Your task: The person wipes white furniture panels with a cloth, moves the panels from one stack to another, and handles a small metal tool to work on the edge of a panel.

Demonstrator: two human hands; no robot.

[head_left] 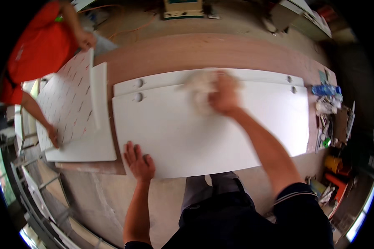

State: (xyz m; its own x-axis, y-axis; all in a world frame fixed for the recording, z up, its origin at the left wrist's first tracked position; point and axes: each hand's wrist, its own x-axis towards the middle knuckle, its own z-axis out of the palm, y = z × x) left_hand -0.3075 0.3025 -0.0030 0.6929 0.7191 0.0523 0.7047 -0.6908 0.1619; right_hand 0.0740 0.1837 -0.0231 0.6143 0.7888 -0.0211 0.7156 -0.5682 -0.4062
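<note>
In front of me lies a large white panel [170,133], on top of a second white panel [166,80] whose far strip shows beyond it. Round grey fittings [139,97] sit near both short ends of the panels. My left hand [140,163] rests with spread fingers on the near left corner of the upper panel. Over the far middle, my right hand [226,94] grips a cream-coloured cloth [199,87] pressed on the panel. Motion smears both the cloth and this hand, so the fingers are not distinct.
At the left, a co-worker in a red shirt [41,50] holds a film-covered panel [66,99] over another white board [106,141]. A brown worktable [162,54] carries everything. At its right end are a blue-tinted bottle [326,90] and assorted tools [325,124]. Metal racking [50,182] stands lower left.
</note>
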